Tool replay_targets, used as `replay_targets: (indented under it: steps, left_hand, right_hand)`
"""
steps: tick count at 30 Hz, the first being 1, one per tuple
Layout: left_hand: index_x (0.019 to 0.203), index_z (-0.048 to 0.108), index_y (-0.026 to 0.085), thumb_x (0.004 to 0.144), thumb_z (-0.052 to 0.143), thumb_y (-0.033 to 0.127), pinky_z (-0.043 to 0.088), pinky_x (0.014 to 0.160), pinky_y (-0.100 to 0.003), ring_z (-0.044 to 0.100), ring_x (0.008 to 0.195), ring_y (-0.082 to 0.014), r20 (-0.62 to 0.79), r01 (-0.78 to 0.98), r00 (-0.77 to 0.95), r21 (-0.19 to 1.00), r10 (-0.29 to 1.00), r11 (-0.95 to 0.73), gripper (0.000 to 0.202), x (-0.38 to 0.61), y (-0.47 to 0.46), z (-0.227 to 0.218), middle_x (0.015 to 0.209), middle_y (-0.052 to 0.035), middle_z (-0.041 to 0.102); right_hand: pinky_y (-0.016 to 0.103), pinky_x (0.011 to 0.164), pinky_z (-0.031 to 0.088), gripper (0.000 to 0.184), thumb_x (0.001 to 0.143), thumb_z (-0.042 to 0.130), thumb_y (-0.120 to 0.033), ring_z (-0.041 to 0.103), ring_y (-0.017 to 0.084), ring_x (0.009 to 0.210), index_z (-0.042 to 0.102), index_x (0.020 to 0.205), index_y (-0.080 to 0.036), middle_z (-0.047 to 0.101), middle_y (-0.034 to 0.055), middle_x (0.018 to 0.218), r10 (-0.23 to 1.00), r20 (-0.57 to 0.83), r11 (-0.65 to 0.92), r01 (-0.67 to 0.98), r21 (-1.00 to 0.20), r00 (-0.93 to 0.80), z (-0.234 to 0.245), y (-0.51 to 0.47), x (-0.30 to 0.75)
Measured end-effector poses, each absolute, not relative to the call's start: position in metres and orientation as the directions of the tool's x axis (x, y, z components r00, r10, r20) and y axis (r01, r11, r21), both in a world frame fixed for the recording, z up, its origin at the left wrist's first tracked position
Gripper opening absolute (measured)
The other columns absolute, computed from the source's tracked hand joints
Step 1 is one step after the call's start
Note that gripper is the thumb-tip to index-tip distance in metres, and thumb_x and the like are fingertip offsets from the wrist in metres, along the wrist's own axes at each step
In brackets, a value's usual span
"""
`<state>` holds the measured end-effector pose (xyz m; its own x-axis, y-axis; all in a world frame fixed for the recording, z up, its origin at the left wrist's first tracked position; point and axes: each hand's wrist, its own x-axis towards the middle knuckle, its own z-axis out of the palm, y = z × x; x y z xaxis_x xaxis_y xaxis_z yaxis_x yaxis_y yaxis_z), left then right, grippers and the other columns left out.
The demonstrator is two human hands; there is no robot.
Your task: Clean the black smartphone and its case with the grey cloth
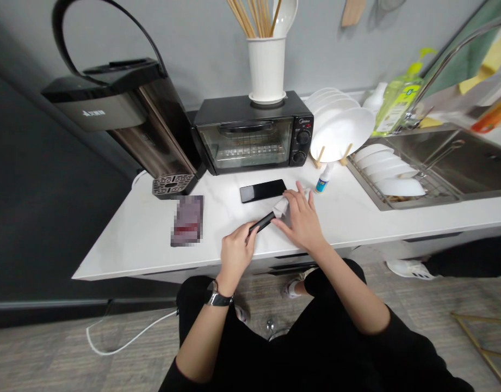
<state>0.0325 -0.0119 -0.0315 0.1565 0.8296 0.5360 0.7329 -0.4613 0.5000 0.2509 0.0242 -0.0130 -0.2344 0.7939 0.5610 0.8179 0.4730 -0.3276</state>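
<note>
My left hand (pixel 237 247) is closed around the black handle (pixel 261 222) of a slim tool, held slantwise low over the front of the counter. The tool's far end is covered by a crumpled white tissue (pixel 280 207), so its kind is hidden. My right hand (pixel 302 219) presses the tissue against that end with thumb and fingers. A black smartphone (pixel 263 191) lies flat just behind the hands. Right of it stands a small white bottle with a blue label (pixel 323 179).
A toaster oven (pixel 250 139) carrying a white utensil cup (pixel 267 68) stands behind. A drink dispenser (pixel 152 125) and a pixelated flat item (pixel 187 220) are left. Racked plates (pixel 342 130), a soap bottle (pixel 399 103) and a sink (pixel 458 163) are right. The counter (pixel 136 245) ends before me.
</note>
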Motion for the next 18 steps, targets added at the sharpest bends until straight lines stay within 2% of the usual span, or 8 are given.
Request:
replay_targets:
  steps: [2, 4, 8, 10, 13, 16, 18]
  left_hand:
    - [0.116, 0.075, 0.019, 0.103, 0.055, 0.023, 0.057, 0.077, -0.027, 0.076, 0.080, -0.0185, 0.535, 0.734, 0.164, 0.496, 0.829, -0.465, 0.023, 0.030, -0.011, -0.035, 0.099, -0.0073, 0.082]
    - [0.110, 0.075, 0.016, 0.098, 0.055, 0.018, 0.057, 0.073, -0.028, 0.075, 0.076, -0.0196, 0.535, 0.734, 0.171, 0.491, 0.827, -0.470, 0.024, 0.025, -0.010, -0.039, 0.093, -0.0078, 0.081]
    - [0.101, 0.074, 0.014, 0.092, 0.056, 0.018, 0.057, 0.068, -0.029, 0.074, 0.071, -0.0212, 0.537, 0.733, 0.184, 0.483, 0.823, -0.479, 0.020, 0.021, -0.009, -0.041, 0.086, -0.0083, 0.079]
    - [0.105, 0.075, 0.015, 0.096, 0.058, 0.021, 0.057, 0.071, -0.029, 0.075, 0.075, -0.0217, 0.535, 0.739, 0.182, 0.479, 0.825, -0.474, 0.020, 0.023, -0.010, -0.037, 0.087, -0.0081, 0.080]
    - [0.113, 0.075, 0.018, 0.104, 0.057, 0.027, 0.057, 0.077, -0.027, 0.077, 0.081, -0.0198, 0.535, 0.737, 0.168, 0.490, 0.828, -0.466, 0.022, 0.029, -0.012, -0.031, 0.095, -0.0077, 0.081]
    - [0.116, 0.075, 0.021, 0.106, 0.057, 0.029, 0.057, 0.080, -0.026, 0.078, 0.083, -0.0182, 0.535, 0.725, 0.161, 0.506, 0.830, -0.467, 0.022, 0.033, -0.012, -0.030, 0.100, -0.0069, 0.082]
    - [0.115, 0.075, 0.020, 0.104, 0.057, 0.026, 0.057, 0.080, -0.027, 0.077, 0.083, -0.0186, 0.531, 0.722, 0.153, 0.516, 0.834, -0.461, 0.021, 0.032, -0.011, -0.033, 0.100, -0.0068, 0.082]
  right_hand:
    - [0.069, 0.132, 0.020, 0.079, 0.101, 0.046, -0.070, 0.019, 0.040, 0.166, 0.048, 0.149, -0.008, 0.056, 0.0224, 0.155, 0.773, 0.553, 0.544, 0.773, -0.326, -0.311, -0.013, 0.007, 0.230]
    - [0.065, 0.134, 0.018, 0.082, 0.101, 0.047, -0.070, 0.023, 0.037, 0.165, 0.045, 0.152, -0.006, 0.057, 0.0217, 0.155, 0.727, 0.531, 0.642, 0.705, -0.302, -0.435, -0.013, -0.012, 0.206]
    - [0.064, 0.135, 0.013, 0.080, 0.104, 0.043, -0.065, 0.028, 0.032, 0.164, 0.038, 0.160, -0.007, 0.051, 0.0207, 0.163, 0.690, 0.493, 0.695, 0.675, -0.248, -0.530, -0.013, -0.021, 0.192]
    - [0.066, 0.135, 0.011, 0.079, 0.105, 0.041, -0.065, 0.030, 0.033, 0.163, 0.036, 0.162, -0.009, 0.050, 0.0206, 0.163, 0.712, 0.497, 0.659, 0.716, -0.229, -0.497, -0.015, -0.007, 0.209]
    - [0.069, 0.133, 0.013, 0.082, 0.104, 0.040, -0.069, 0.029, 0.036, 0.163, 0.037, 0.161, -0.010, 0.052, 0.0215, 0.161, 0.778, 0.529, 0.522, 0.817, -0.244, -0.339, -0.017, 0.018, 0.242]
    - [0.073, 0.129, 0.018, 0.084, 0.103, 0.039, -0.071, 0.020, 0.042, 0.165, 0.040, 0.158, -0.008, 0.052, 0.0226, 0.160, 0.803, 0.557, 0.424, 0.860, -0.285, -0.212, -0.017, 0.025, 0.251]
    - [0.074, 0.129, 0.019, 0.087, 0.101, 0.041, -0.073, 0.014, 0.044, 0.166, 0.039, 0.158, -0.006, 0.048, 0.0229, 0.163, 0.802, 0.552, 0.448, 0.841, -0.305, -0.227, -0.017, 0.013, 0.236]
